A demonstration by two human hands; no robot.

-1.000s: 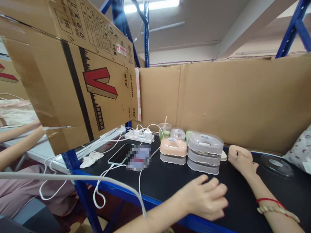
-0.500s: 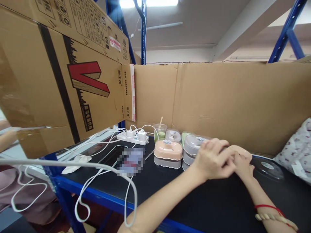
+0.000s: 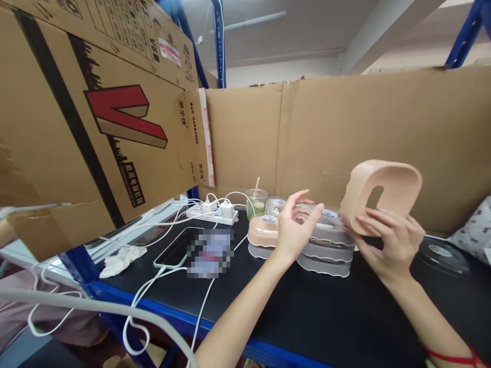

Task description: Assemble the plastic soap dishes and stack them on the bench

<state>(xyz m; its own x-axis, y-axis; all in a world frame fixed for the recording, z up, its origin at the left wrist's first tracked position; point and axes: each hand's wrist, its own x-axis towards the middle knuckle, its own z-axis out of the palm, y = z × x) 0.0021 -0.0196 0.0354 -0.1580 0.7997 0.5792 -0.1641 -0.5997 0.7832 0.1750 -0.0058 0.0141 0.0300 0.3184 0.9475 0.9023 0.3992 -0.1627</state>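
My right hand point(image 3: 393, 243) grips a peach oval box part point(image 3: 383, 197), raised off the table and tilted so its hollow inside and a slot show. My left hand point(image 3: 298, 225) has its fingers apart with nothing in them, in front of the lidded boxes. Just right of it stands a stack of grey boxes point(image 3: 326, 260) with a clear lid. Partly behind my left wrist sits a peach box point(image 3: 261, 231) on a grey one. Another clear-lidded box point(image 3: 274, 206) shows behind them.
A clear oval lid point(image 3: 443, 258) lies at the right, near patterned fabric point(image 3: 477, 225). At the left are a power strip point(image 3: 213, 213), a phone point(image 3: 178, 248), white cables, a crumpled tissue point(image 3: 121, 260) and a cup with green contents point(image 3: 256, 204). Cardboard point(image 3: 326, 122) walls the back.
My right hand has lifted the peach part off the table and tilted it. My left hand has moved away from it to the left, and its fingers have spread. The view has shifted slightly.
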